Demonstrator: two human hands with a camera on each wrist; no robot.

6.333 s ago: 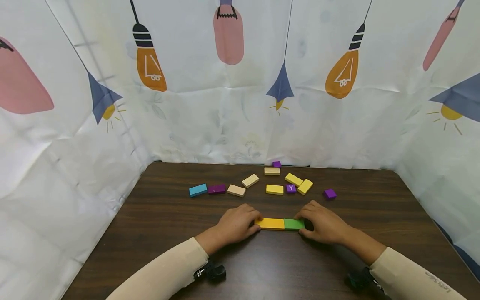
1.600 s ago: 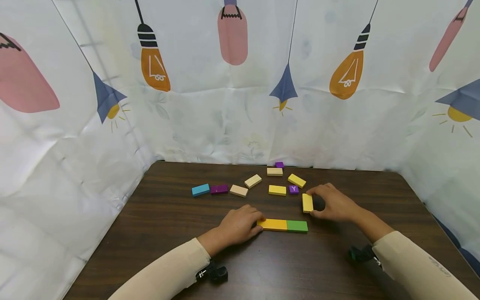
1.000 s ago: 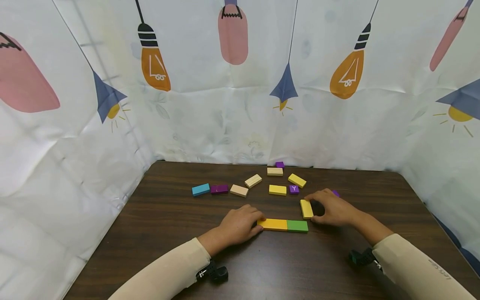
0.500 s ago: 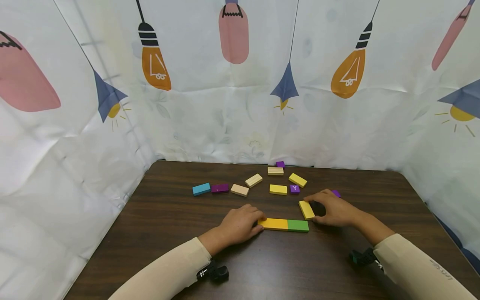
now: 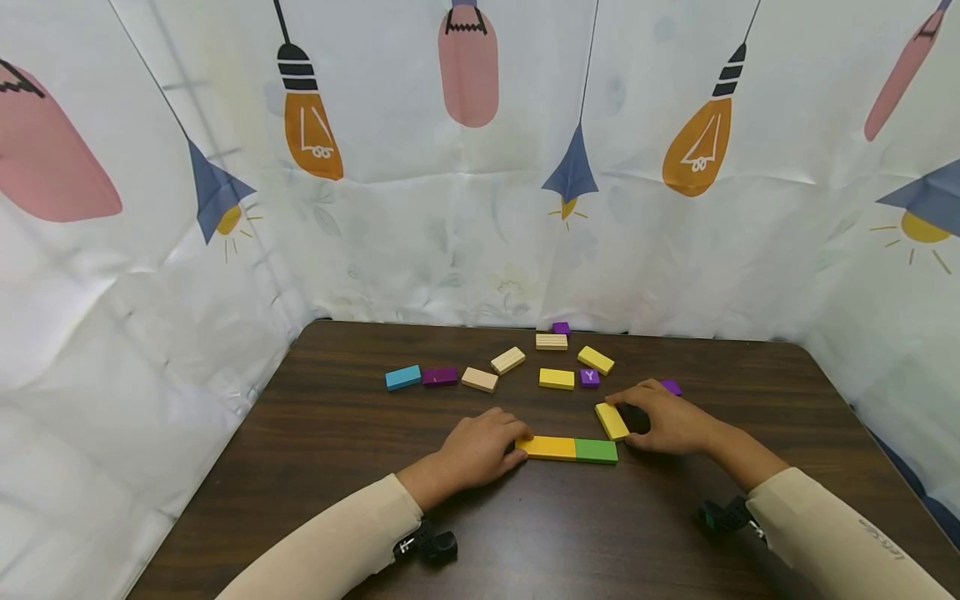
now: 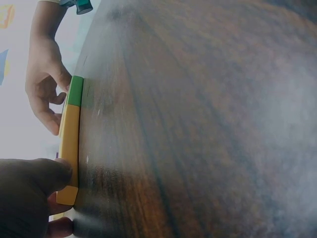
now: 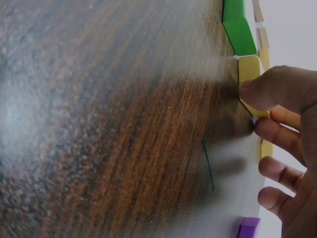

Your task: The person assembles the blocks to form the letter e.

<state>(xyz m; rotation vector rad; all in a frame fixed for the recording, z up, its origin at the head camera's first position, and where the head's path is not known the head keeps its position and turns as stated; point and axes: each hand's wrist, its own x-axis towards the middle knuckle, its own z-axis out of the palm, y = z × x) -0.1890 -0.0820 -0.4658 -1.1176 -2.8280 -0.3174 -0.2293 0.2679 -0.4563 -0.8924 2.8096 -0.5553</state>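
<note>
Between the thumb and forefinger of the right hand (image 5: 663,421), which pinches it by its ends, lies a pale yellow rectangular block of what seems painted wood (image 5: 612,422), turned aslant. Further left, the left hand (image 5: 476,454) grips the outer end of an orange-yellow rectangular block (image 5: 551,448), which meets a green rectangular block (image 5: 596,452) end to end. In my judgement, the left grip should remain steady, and the right one light and low, so that the slanted corner does not push the green block; whether they touch, I cannot tell.
</note>
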